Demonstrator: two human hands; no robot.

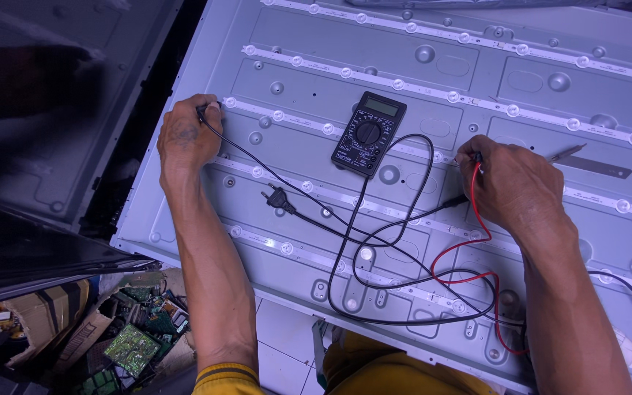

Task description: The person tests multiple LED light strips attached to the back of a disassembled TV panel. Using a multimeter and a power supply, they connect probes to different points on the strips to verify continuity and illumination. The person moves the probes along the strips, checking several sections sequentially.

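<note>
Probing an LED strip point(330, 130) at two ends | left hand point(184, 135) pinches black probe point(202, 113) far-left | right hand point(510, 183) pinches red probe point(478, 164) right | multimeter point(369, 134) lies between, its display in view | backlight panel point(550, 80) underneath

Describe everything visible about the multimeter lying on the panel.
The multimeter is a small black handheld unit, plastic by its look, with a greyish display at its top and a round dial at mid-body. It lies face up, slightly tilted, on the grey backlight panel, across an LED strip. Black leads run from its lower end. Neither hand touches it.
</note>
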